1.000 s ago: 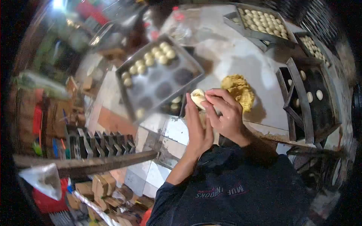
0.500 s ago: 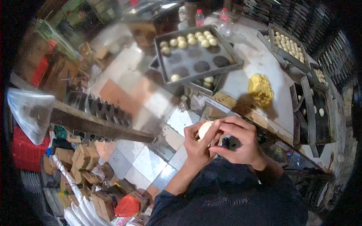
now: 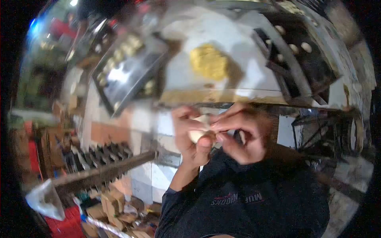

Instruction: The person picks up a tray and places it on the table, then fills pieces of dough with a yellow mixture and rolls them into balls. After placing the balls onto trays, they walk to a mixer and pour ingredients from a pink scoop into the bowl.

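Observation:
A pale dough ball sits in my left hand, whose fingers and thumb curl around it. My right hand pinches at the dough's right side with thumb and fingertips together. Part of the dough is hidden by the fingers, and motion blurs both hands. They are held in front of my dark shirt, just short of the table edge. Beyond them, on the pale tabletop, lies a lumpy yellow mass.
To the left, a dark metal tray holds several pale balls along its far side. Dark trays with a few balls stand at the right. A long beam juts in at lower left, above cardboard boxes.
My view has swung to the right, so the tray and yellow mass appear farther left. The right fingertips have come onto the dough ball, which was rounder and more exposed before.

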Motion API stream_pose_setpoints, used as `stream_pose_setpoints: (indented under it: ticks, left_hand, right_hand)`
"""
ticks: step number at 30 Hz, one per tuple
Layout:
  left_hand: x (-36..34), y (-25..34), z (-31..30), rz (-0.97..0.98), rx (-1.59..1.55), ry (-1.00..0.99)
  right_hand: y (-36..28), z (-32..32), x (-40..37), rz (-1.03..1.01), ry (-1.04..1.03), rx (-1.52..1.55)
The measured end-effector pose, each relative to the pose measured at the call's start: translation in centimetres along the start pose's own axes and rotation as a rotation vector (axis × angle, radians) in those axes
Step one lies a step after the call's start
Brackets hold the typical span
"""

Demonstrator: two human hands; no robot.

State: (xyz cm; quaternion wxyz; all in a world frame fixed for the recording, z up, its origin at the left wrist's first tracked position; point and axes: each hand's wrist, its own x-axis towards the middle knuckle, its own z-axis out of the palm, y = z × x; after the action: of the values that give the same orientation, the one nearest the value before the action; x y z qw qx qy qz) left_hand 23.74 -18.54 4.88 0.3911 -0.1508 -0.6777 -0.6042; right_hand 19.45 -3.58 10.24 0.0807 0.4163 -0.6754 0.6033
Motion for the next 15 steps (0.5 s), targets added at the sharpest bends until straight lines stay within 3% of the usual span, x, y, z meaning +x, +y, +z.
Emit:
stream_pose_setpoints:
  ticks: [2,3,5,6,7,8,9,10,12,13,14,15]
  left_hand:
    - [1.3,-0.3,5.4,-0.071,0.119,0.119]
    - [2.2,-0.5,8.6,-0.122,-0.005,0.184]
    - [3.4,-0.7,13.2,-0.235,-0.169,0.019]
    - [4.0,-0.9,15.9,-0.402,-0.295,-0.068]
    - [5.0,-1.9,17.7,-0.404,-0.307,-0.096]
    - [6.0,-3.4,19.7,-0.243,-0.358,-0.321]
    - [6.7,-4.6,21.5,-0.075,-0.409,-0.536]
    - [6.6,-5.1,24.1,-0.037,-0.475,-0.457]
    - [6.3,-4.8,25.5,-0.279,-0.187,-0.490]
    - [5.9,-5.7,26.2,-0.378,-0.054,-0.548]
    - [5.8,-6.5,27.3,-0.316,0.249,-0.711]
    - [5.5,-6.2,28.4,-0.075,0.607,-0.969]
  right_hand:
    - [0.4,-3.1,-0.3,-0.077,0.093,-0.150]
    - [1.5,-5.7,-1.2,-0.132,0.061,-0.201]
    - [4.5,-10.2,-2.8,-0.271,0.170,-0.186]
    - [8.6,-11.7,-4.3,-0.327,0.114,-0.085]
    - [9.5,-13.4,-2.8,-0.381,0.053,0.021]
    - [6.4,-16.1,-4.2,-0.150,0.175,0.078]
    - [6.8,-17.6,-5.3,-0.144,0.191,0.067]
    - [7.9,-19.3,-6.6,-0.105,0.126,-0.022]
    - [7.9,-22.4,-8.2,-0.069,0.077,-0.123]
    - [6.6,-24.3,-8.5,0.099,0.086,-0.330]
    - [5.6,-25.5,-8.6,0.275,0.097,-0.533]
    - [4.9,-26.0,-8.4,0.292,0.116,-0.536]
